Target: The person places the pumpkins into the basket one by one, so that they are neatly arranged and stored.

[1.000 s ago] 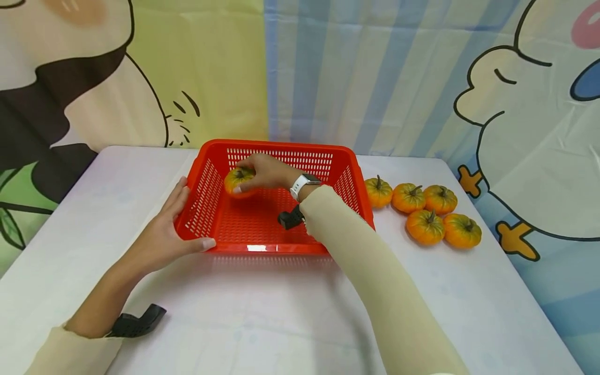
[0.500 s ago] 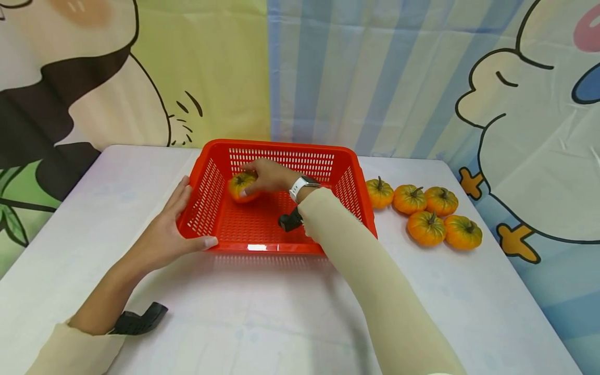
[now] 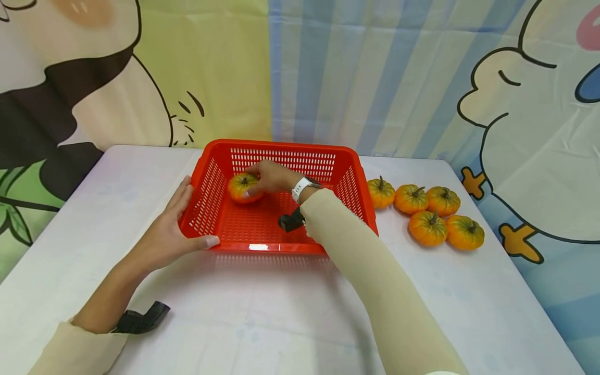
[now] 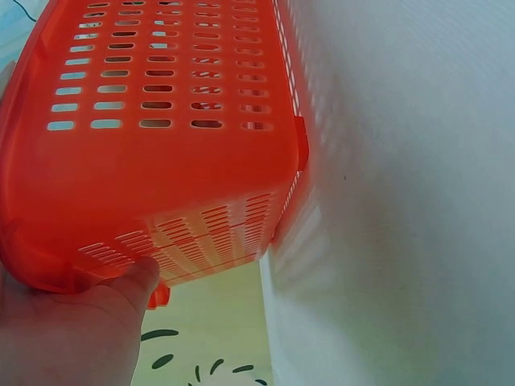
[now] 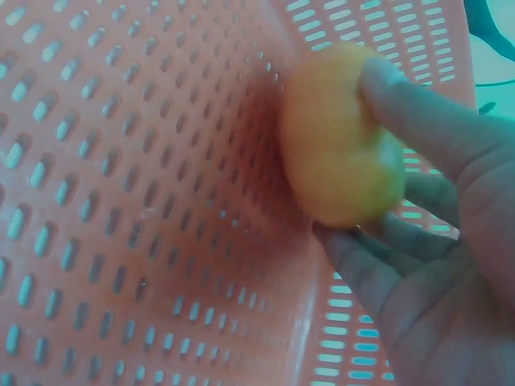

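1. Here's the right hand point(image 3: 275, 177), down inside the red basket point(image 3: 300, 249), thumb on one side of an orange pumpkin point(image 3: 240, 189) and fingers on the other: a pinch, spread just as wide as the fruit between.
2. And that pumpkin? Right at those fingertips, ahead and to the right of the left hand point(image 3: 172, 233), in the far left part of the basket. Whether its underside meets the basket floor, I can't tell.
3. Over to that left hand: thumb stretched along the near rim, extended fingers lying against the basket's left side, a wide gap between them. It's bracing the corner, not curled round anything.
4. Out to the right of both hands, five more pumpkins point(image 3: 428, 229) sit on the white desk point(image 3: 244, 323): three in the back row, two in front, the leftmost just beside the basket.
5. Just behind the right hand, a white-strapped watch point(image 3: 300, 188), with a black device point(image 3: 291, 221) below the wrist; a pale sleeve point(image 3: 375, 271) covers the forearm.
6. Beyond both hands hangs a cartoon backdrop point(image 3: 328, 73), yellow meeting blue stripes.
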The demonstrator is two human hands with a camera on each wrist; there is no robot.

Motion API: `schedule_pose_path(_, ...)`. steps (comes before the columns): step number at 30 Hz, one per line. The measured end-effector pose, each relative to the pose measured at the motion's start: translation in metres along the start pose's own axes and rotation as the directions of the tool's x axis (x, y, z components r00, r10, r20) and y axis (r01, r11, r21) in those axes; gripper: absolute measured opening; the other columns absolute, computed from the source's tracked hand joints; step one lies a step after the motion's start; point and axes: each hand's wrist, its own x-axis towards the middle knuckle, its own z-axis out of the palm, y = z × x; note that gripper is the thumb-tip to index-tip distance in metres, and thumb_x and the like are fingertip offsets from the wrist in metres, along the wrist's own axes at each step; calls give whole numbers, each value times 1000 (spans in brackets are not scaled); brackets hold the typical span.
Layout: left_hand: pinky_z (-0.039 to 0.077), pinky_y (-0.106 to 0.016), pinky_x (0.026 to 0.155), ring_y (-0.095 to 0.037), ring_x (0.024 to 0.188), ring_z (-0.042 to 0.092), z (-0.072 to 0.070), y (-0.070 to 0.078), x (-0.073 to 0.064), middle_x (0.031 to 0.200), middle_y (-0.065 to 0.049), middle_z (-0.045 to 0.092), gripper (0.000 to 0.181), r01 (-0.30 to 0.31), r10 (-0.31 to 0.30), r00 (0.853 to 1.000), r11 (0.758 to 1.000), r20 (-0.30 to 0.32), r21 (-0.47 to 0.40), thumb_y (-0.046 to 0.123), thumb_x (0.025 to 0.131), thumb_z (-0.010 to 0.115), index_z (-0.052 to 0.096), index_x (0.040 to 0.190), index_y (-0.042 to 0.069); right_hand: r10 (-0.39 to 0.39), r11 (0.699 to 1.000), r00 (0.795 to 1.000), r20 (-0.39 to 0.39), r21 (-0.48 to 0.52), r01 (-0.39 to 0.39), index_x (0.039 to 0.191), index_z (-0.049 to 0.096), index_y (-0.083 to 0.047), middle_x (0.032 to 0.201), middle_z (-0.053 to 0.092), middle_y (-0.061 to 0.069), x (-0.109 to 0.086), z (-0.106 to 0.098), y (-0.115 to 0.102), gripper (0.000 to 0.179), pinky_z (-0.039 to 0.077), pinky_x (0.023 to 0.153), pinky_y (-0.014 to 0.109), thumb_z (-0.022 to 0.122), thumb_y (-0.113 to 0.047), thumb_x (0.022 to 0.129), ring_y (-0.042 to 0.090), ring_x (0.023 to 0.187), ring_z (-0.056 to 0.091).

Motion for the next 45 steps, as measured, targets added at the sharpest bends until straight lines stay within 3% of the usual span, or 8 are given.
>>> schedule_pose_path(6, 29, -68, 102, -29, 147, 5, 2, 0, 0, 162, 10, -6, 119, 3, -3, 1000, 1000, 2, 6, 40, 75, 83, 1, 157, 15, 13, 996, 999, 30, 89, -15, 146, 44, -5, 145, 48, 9, -1, -1, 3, 68, 41, 101, 26, 75, -20, 87, 18, 129, 45)
schedule_pose_path(13, 29, -70, 101, -30, 147, 4, 0, -1, 1, 162, 5, -6, 119, -14, 14, 1000, 1000, 2, 23, 41, 75, 83, 1, 157, 13, 133, 976, 990, -46, 180, -123, 137, 55, -1, 132, 58, 12, -4, -3, 5, 59, 53, 83, 29, 76, -21, 86, 19, 105, 61)
schedule_pose_path(16, 29, -69, 101, -30, 147, 4, 0, -1, 1, 162, 6, -6, 119, -12, 12, 1000, 1000, 2, 11, 40, 75, 83, 1, 157, 13, 148, 952, 988, -43, 276, -131, 136, 56, 0, 132, 58, 14, -4, -2, 4, 56, 55, 78, 29, 76, -17, 86, 18, 96, 64)
schedule_pose_path(21, 29, -69, 102, -30, 147, 3, 0, -1, 1, 162, 8, -7, 118, -8, 8, 1000, 1000, 8, 4, 39, 75, 83, 0, 157, 14, 145, 924, 988, -48, 363, -118, 134, 57, -1, 134, 57, 14, -4, 0, 3, 49, 55, 80, 28, 72, -9, 88, 18, 97, 65)
schedule_pose_path(28, 26, -68, 105, -26, 147, 3, 0, -1, 2, 161, 11, -6, 117, -3, 3, 1000, 1000, 1, -9, 38, 76, 83, 2, 157, 15, 92, 924, 994, -51, 378, -66, 133, 59, -2, 132, 59, 13, 0, 3, 7, 45, 54, 83, 26, 69, -6, 90, 19, 111, 60)
schedule_pose_path(36, 29, -69, 102, -30, 147, 4, 0, -1, 1, 162, 7, -6, 116, -8, 8, 1000, 1000, -1, -8, 38, 77, 82, 1, 157, 15, 83, 955, 994, -75, 292, -58, 137, 56, -6, 134, 58, 5, -2, 0, 2, 46, 48, 93, 26, 67, -13, 92, 16, 121, 53)
schedule_pose_path(45, 26, -69, 103, -28, 147, 3, 0, -1, 1, 162, 10, -7, 116, 3, -3, 1000, 1000, 0, 1, 38, 76, 82, 1, 157, 15, 60, 935, 994, -90, 355, -24, 135, 58, -4, 127, 62, 6, -7, -10, 2, 42, 50, 90, 26, 64, -12, 94, 15, 114, 58)
